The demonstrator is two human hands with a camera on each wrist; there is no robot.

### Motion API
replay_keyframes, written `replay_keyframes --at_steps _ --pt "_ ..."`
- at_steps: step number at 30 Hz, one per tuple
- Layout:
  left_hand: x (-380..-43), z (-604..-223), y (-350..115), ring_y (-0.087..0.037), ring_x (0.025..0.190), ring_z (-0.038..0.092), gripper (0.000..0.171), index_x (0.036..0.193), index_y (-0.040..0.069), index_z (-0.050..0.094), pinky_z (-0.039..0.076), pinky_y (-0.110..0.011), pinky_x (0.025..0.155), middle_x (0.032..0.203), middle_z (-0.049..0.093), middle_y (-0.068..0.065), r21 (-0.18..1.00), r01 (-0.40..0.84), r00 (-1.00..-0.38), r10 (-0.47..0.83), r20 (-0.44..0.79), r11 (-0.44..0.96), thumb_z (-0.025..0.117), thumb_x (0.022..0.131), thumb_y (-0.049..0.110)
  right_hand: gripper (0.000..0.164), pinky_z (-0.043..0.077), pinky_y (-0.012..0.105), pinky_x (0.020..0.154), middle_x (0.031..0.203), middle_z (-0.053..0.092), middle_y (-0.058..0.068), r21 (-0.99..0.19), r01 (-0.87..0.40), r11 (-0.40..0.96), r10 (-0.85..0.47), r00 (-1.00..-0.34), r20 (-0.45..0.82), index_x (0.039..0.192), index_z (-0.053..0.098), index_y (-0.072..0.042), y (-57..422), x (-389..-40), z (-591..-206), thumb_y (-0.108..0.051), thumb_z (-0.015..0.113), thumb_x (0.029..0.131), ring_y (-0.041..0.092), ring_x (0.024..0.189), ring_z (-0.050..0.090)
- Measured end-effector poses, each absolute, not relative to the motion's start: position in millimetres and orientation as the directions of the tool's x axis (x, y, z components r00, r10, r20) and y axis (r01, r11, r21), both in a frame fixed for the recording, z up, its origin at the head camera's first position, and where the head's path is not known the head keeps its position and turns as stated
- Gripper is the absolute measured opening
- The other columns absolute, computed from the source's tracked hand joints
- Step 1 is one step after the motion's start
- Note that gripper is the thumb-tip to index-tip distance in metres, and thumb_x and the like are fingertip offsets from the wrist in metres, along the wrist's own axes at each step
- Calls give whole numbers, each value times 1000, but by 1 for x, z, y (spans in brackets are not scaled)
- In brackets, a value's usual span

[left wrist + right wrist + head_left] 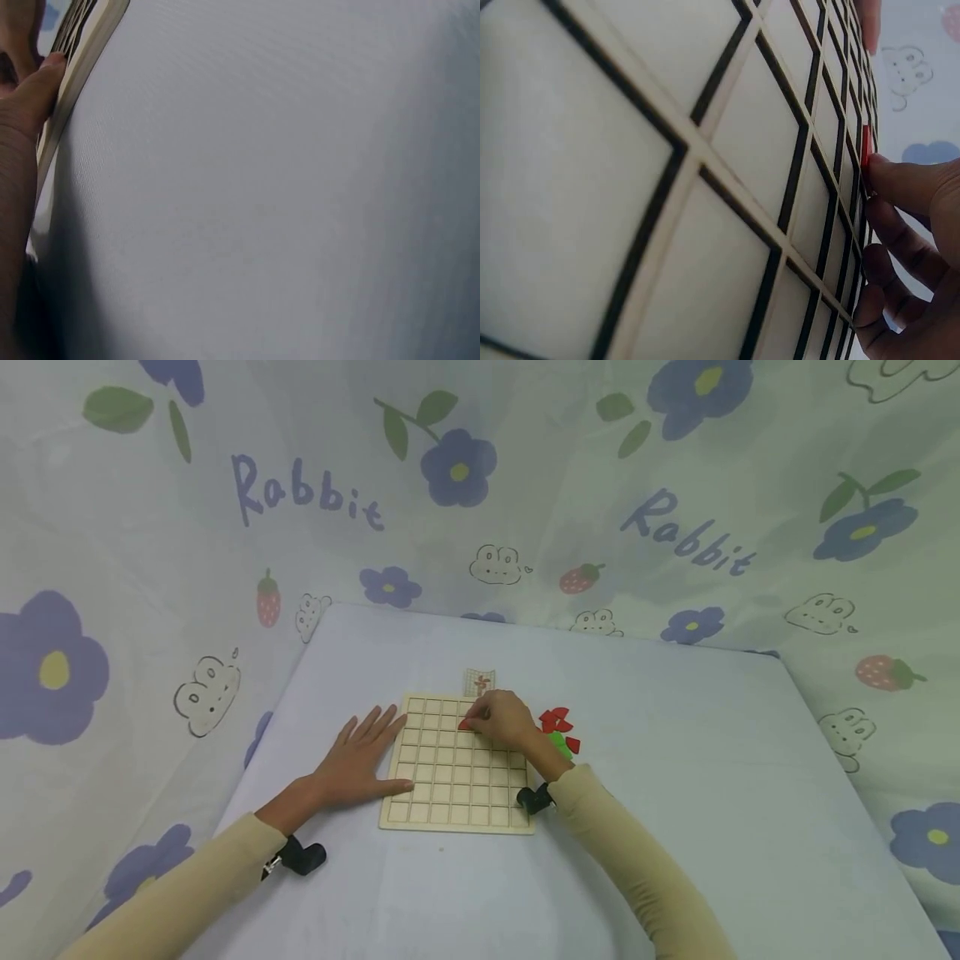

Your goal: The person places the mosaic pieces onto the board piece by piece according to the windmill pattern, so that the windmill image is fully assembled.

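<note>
A wooden grid board (435, 772) with square recesses lies flat on the white table. My right hand (501, 718) is over its upper right part and pinches a small red piece (464, 724) at one of the cells. In the right wrist view the thumb presses on that red piece (866, 146), and the other fingers curl against the board. My left hand (362, 760) lies spread with straight fingers at the board's left edge, the thumb on its rim. The left wrist view shows only the thumb (45, 82) on the board's side.
Right of the board lies a loose pile of red pieces (555, 720) and green pieces (559, 743), partly behind the right forearm. A small pattern card (480, 681) with a red pinwheel figure sits beyond the far edge. A printed curtain (525, 485) encloses the table.
</note>
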State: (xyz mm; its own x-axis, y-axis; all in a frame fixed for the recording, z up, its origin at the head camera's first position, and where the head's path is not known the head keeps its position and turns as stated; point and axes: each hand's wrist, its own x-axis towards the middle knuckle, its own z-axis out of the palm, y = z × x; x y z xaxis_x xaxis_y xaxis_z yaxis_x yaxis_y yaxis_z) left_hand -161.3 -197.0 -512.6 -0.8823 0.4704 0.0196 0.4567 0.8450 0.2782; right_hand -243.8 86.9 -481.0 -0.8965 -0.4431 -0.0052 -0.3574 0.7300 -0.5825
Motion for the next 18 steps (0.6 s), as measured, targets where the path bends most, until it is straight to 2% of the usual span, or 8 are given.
replay_keyframes --at_steps 18 --pt "-161 -514 -196 -35 149 4 113 159 10 15 4 -59 115 163 9 -13 255 458 -883 469 20 852 48 79 83 6 51 27 72 89 68 -7 -616 -420 667 -502 -864 45 93 76 -16 96 -246 -485 -20 72 92 8 80 60"
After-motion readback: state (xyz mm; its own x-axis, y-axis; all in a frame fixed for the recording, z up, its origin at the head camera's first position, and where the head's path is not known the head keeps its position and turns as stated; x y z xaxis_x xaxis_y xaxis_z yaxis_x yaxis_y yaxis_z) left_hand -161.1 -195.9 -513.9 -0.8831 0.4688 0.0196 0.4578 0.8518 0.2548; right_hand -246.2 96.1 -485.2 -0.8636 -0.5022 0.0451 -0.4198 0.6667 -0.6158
